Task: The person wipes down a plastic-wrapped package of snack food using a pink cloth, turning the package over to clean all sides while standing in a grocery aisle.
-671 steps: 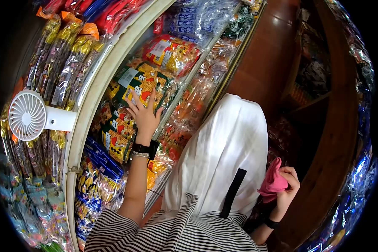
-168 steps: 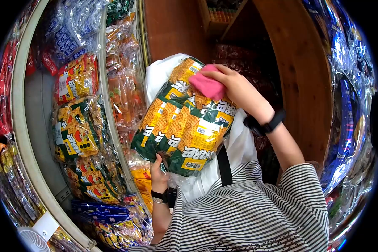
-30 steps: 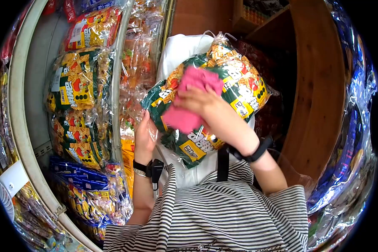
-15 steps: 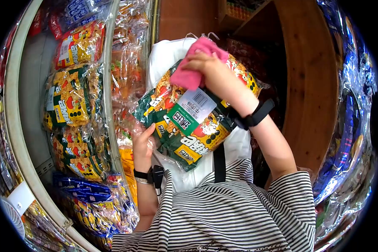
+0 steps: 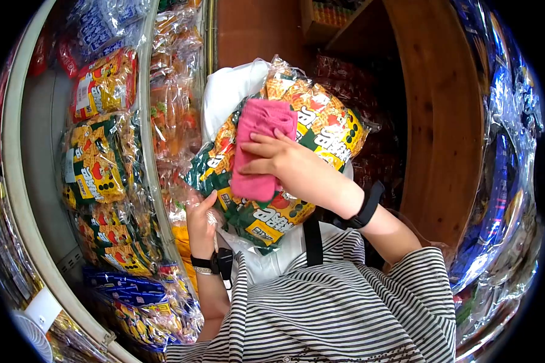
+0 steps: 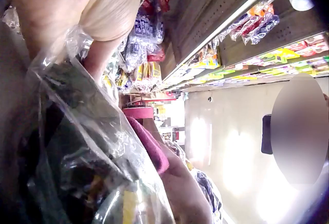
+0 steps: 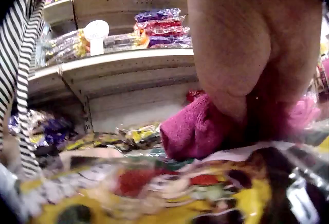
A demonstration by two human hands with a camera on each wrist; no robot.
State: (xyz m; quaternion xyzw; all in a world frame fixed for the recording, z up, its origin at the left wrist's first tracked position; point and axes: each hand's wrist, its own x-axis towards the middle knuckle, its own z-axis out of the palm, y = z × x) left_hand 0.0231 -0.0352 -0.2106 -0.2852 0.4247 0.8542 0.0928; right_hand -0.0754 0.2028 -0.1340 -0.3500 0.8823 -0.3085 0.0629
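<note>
A large clear bag of green-and-yellow snack packets lies across the person's lap, its printed picture side facing up. The left hand grips its lower left edge with the thumb on top; crinkled clear film of the bag runs from that hand in the left wrist view. On the bag's left part lies a folded pink cloth. Spread, fairly straight fingers of the right hand press the cloth down. In the right wrist view the pink cloth bunches beside the hand, against the bag.
Left of the lap, a shelf holds more green-and-yellow bags, a red bag and blue packs. Orange packs stand along its front. A white fan sits on the upper shelf's edge. A wooden panel rises at right.
Since 5.6 s ago the bag has been turned over. Over the last half second the right hand slid the cloth from the bag's top toward its lower left, covering a white-and-green barcode label.
</note>
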